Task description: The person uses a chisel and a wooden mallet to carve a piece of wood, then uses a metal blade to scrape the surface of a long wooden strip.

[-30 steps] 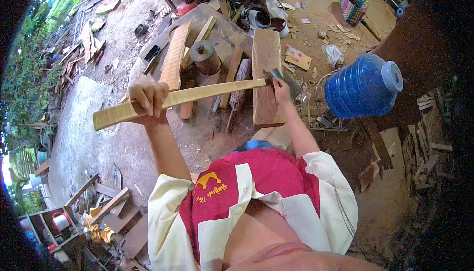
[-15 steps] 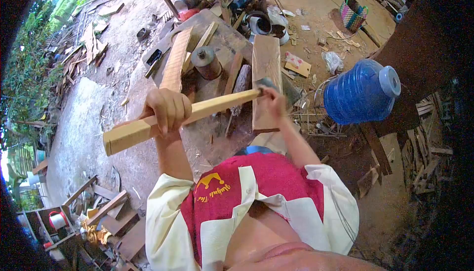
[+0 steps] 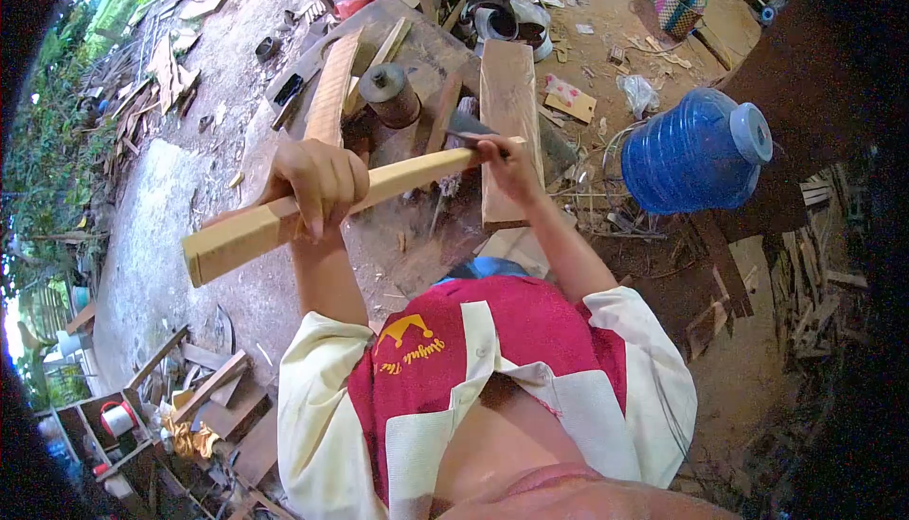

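My left hand (image 3: 317,184) is wrapped round the thick end of a pale squared wooden bar (image 3: 412,177), whose butt sticks out to the left. The bar slants up to the right and narrows toward my right hand (image 3: 509,168), closed at its far end. A dark flat metal blade (image 3: 466,132) juts out leftward from the right hand's fingers, just above the bar; the fingers hide the rest of it. Behind this hand lies a wide brown plank (image 3: 507,84).
Past my hands, a rusty metal canister (image 3: 389,98) and a curved wooden piece (image 3: 333,84) rest on a board. On the right is a blue water jug (image 3: 691,155). A woven basket (image 3: 677,7) stands farther back. Scrap wood (image 3: 232,406) is heaped lower left.
Both hands and the bar have shifted slightly up and left in view. The dark blade now shows left of my right hand's fingers, over the bar. Both hands stay closed.
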`<state>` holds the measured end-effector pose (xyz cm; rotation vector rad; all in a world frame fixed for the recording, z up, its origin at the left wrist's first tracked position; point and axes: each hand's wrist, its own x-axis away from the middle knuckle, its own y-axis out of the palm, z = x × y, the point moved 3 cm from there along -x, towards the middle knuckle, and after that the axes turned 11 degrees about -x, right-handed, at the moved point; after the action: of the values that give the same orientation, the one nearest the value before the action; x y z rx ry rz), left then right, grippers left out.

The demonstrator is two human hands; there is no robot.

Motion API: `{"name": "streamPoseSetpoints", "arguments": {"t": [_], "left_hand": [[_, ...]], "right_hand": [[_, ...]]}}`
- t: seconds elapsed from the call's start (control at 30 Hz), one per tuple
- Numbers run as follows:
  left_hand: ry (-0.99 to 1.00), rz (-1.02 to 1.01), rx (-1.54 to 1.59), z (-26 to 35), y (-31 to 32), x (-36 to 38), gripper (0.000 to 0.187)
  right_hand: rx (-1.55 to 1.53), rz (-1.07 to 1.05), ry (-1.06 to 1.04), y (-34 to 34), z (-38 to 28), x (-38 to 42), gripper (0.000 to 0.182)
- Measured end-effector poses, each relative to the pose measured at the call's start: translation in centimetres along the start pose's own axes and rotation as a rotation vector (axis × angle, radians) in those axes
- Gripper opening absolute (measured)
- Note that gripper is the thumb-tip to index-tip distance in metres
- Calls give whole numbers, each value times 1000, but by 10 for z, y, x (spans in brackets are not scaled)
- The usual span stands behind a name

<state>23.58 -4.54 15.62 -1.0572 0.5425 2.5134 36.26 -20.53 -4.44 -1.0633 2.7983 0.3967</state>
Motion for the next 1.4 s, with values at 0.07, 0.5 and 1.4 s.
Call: {"name": "streamPoseSetpoints", "arguments": {"t": [0.07, 0.5, 1.4], "left_hand": [[17, -58, 24, -1, -2, 1, 36], [111, -155, 139, -6, -3, 0, 46], [119, -299, 339, -3, -29, 22, 32]], "right_hand": [[201, 154, 71, -52, 56, 1, 22], [133, -44, -19, 32, -53, 12, 28], [537, 15, 355, -56, 74, -37, 23]]}}
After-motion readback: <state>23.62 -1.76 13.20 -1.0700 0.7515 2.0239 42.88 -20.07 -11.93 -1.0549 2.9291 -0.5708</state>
